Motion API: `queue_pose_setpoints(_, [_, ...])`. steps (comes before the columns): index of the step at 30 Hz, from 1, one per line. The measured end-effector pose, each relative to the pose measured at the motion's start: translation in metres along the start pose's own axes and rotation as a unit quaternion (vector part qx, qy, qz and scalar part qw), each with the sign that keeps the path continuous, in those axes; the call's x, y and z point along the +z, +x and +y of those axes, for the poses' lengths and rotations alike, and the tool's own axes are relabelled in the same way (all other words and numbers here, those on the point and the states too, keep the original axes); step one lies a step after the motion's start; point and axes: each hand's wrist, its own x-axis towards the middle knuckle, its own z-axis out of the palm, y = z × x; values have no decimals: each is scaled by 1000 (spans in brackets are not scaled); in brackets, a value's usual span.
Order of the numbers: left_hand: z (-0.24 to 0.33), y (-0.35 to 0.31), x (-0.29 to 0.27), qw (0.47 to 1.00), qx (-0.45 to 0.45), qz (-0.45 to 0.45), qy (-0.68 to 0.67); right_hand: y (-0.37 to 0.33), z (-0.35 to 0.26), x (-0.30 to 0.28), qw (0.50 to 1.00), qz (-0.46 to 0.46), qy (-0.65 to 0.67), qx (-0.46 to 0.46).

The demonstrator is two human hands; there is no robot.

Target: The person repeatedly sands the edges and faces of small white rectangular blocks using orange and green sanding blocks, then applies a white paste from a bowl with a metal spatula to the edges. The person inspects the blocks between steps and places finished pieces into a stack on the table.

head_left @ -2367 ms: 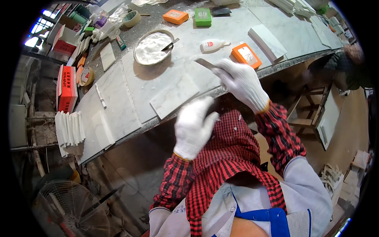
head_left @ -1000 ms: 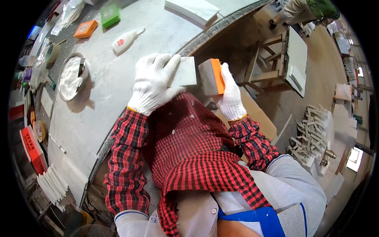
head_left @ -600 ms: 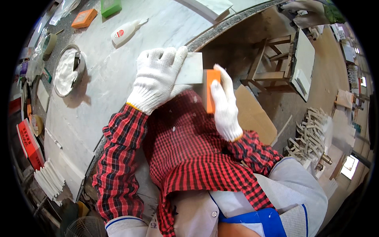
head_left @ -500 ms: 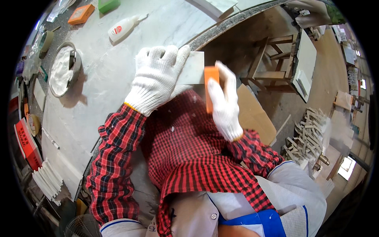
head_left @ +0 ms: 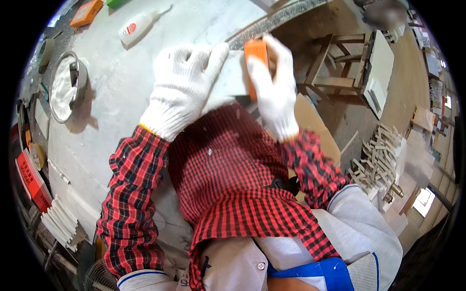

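Both hands wear white knit gloves. My left hand (head_left: 182,87) lies over a pale marble piece (head_left: 235,72) at the worktable's edge and holds it there, the thumb stretched along it. Much of the piece is covered by that glove. In my right hand (head_left: 276,92) is an orange sanding block (head_left: 256,53), gripped between thumb and fingers. It stands upright against the right end of the marble piece, its face turned to the stone.
On the marble-look worktable (head_left: 111,97) are a metal bowl of white powder (head_left: 64,87), a spouted squeeze bottle (head_left: 138,29) and another orange block (head_left: 86,13). A wooden stand (head_left: 335,82) and a heap of pale strips (head_left: 376,160) lie right, below a cardboard sheet's level.
My right hand has carried the orange sanding block upward along the end of the marble piece. The view has shifted slightly; my left hand keeps its hold.
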Motion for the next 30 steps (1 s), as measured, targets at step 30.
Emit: queue_pose_setpoints(30, [-5, 5, -1, 1000, 3, -10, -16, -26, 33, -22, 986, 77, 126, 76])
